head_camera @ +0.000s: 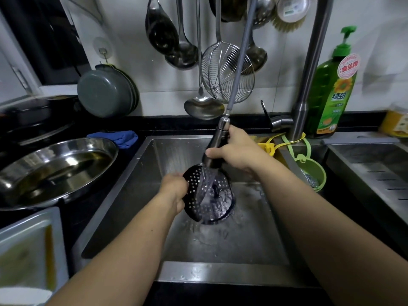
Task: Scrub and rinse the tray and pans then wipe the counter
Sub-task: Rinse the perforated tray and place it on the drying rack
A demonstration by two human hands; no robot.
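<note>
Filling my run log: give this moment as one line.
phase: rinsing | left hand: grips perforated black pan | right hand: holds pull-out sprayer, water running | place: sink

Green soap bottle (333, 85) stands right of faucet pipe (309, 69). Ladles (183, 51) and wire skimmer (227, 74) hang on wall. Blue cloth (119, 138) lies on counter. Green basket (313, 173) hangs at sink edge.

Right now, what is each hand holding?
Left hand: grips the black perforated round pan.
Right hand: grips the steel pull-out faucet sprayer.
</note>
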